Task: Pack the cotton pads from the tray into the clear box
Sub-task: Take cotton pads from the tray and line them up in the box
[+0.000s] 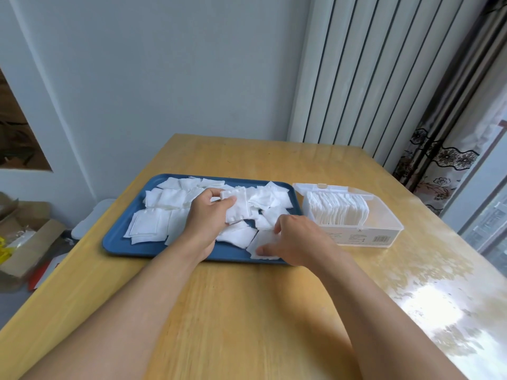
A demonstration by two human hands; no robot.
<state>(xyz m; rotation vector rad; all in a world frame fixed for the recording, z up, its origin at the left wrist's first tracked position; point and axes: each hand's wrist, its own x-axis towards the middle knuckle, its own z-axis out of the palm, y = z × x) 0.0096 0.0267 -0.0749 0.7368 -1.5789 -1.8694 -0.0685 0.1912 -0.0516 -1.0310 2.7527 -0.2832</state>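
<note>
Two hands work over the blue tray (120, 239): the left hand (207, 218) pinches a small stack of pads (237, 205) upright, while the right hand (297, 239) has its fingertips (260, 250) pressed on a loose pad (264, 238) at the tray's near right corner. From that pad the clear box (356, 234), already partly filled, lies at about two o'clock, just beside the tray, so the right hand is plainly nearer it

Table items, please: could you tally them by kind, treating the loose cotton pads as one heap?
Blue tray: 1
Clear box: 1
Row of pads in the box: 1
Heap of loose cotton pads: 1, too overlapped to count singly
Total: 4
</note>
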